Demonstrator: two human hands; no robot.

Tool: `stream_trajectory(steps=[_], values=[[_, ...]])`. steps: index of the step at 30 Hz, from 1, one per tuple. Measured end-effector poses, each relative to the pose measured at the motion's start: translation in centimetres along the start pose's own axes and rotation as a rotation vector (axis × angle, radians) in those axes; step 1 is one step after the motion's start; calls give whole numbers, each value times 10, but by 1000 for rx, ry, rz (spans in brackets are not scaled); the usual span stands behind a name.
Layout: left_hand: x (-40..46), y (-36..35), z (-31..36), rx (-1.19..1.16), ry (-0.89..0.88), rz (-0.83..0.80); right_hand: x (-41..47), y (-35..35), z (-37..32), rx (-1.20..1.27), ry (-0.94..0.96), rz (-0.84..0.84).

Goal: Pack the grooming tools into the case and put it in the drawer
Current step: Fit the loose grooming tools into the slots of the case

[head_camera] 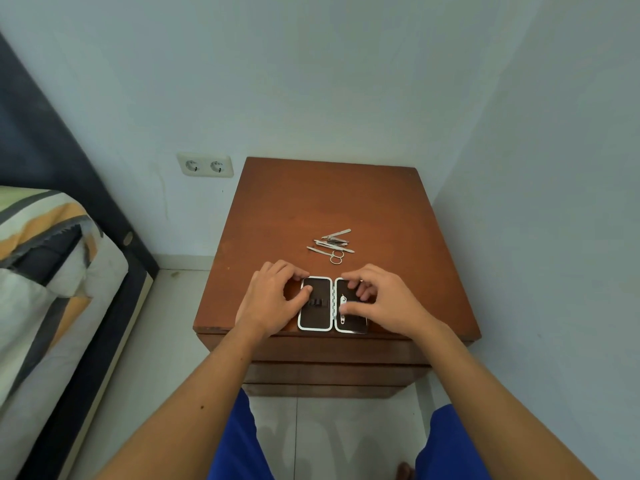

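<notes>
The grooming case (pixel 332 304) lies open flat at my nightstand's (pixel 346 202) front edge. My left hand (pixel 273 299) presses its left half; my right hand (pixel 377 299) fingers a small tool (pixel 342 301) inside. Loose tools (pixel 332 245) lie just behind.

This is a bedroom in a home. At nine o'clock lies a bed with striped grey, orange and green bedding (pixel 41 258) on a dark padded frame (pixel 69 174). At the centre, a square brown wooden bedside cabinet (pixel 329 202) with stacked drawer fronts (pixel 332 368) stands in the corner of plain pale painted walls (pixel 311 81). A white double wall socket (pixel 205 165) sits at ten o'clock, above a pale tiled floor (pixel 166 341).
</notes>
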State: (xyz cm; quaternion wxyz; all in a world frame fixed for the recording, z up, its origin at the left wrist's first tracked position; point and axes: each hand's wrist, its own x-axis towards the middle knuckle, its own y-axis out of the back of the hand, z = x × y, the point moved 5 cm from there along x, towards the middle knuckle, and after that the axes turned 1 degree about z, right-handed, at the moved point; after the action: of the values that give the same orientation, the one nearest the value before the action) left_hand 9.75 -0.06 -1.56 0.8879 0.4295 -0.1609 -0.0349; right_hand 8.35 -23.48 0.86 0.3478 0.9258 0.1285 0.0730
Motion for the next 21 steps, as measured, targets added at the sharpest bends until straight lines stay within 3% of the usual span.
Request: stream_trajectory(steps=[3, 7, 13, 21], values=[[0, 0, -1, -19, 16, 2, 21, 12, 5, 12, -56, 159], [1, 1, -2, -48, 35, 7, 62, 16, 8, -110, -123, 229], [3, 0, -3, -49, 37, 0, 107, 9, 8, -194, -126, 275], [3, -1, -4, -39, 29, -8, 125, 0, 11, -252, -90, 216]])
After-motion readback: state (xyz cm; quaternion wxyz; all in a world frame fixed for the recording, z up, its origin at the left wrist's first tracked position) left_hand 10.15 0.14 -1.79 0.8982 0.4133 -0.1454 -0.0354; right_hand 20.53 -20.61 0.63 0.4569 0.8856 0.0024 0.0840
